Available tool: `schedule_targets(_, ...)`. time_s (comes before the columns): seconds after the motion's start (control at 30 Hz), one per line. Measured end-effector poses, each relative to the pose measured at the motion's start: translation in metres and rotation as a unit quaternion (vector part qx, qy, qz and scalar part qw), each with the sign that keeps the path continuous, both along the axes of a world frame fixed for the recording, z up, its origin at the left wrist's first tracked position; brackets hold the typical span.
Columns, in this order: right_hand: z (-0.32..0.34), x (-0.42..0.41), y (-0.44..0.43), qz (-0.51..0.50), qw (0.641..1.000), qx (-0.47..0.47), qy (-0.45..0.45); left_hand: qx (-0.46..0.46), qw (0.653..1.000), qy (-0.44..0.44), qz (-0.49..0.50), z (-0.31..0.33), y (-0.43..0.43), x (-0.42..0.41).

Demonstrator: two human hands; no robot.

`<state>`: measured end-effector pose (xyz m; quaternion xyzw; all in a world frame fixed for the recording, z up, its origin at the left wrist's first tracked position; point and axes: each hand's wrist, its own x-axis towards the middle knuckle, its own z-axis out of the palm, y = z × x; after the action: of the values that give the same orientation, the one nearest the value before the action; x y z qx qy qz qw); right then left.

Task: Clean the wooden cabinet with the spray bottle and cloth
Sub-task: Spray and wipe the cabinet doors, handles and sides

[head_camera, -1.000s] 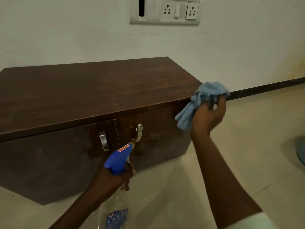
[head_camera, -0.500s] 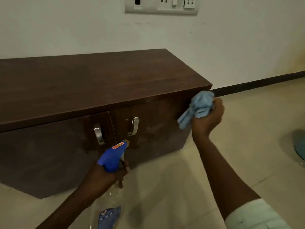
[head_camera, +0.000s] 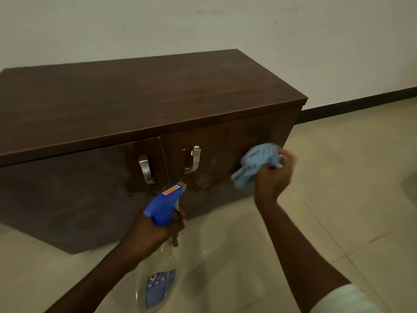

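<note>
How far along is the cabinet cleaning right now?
Spraying looks done: wet patches show on the cabinet doors around both handles. In hand: the right hand holds the bunched blue cloth at the right door's outer end, the left hand grips the spray bottle. Left: wiping those patches and the left door; the top's state is unclear.

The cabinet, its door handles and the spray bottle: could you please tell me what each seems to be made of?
The cabinet looks like satin wood or laminate, with grain lines along its dark top. The door handles look like brushed metal, silvery with glints. The spray bottle seems clear plastic, the floor showing through, under an opaque blue head.
</note>
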<state>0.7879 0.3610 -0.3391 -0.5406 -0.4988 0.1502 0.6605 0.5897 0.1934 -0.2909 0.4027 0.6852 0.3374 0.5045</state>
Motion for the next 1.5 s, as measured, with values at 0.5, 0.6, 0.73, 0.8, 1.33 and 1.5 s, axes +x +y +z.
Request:
schedule_targets(0.5,-0.039,-0.026,-0.027,0.195,0.969,0.016,-0.151,0.084,0.994,0.047,0.061,-0.003,-0.011,-0.007)
schedule_targets(0.6,-0.045,-0.027,-0.028,0.090,0.993,-0.032,-0.070,0.082,0.992,0.049,0.077,0.000,-0.018,-0.016)
schedule_targets(0.73,-0.043,-0.091,-0.075,0.190,0.978,-0.031,-0.081,0.084,0.992,0.051,0.079,-0.001,-0.025,-0.020)
schedule_targets(0.8,-0.042,-0.105,-0.087,0.254,0.962,-0.023,-0.095,0.079,0.994,0.046,0.068,-0.003,-0.024,-0.021)
schedule_targets(1.33,-0.050,-0.094,-0.077,0.353,0.905,0.020,-0.238,0.078,0.992,0.057,0.082,-0.009,-0.030,-0.028)
schedule_targets(1.5,-0.064,-0.023,-0.029,0.317,0.909,-0.027,-0.268,0.078,0.995,0.034,0.057,-0.004,-0.027,-0.020)
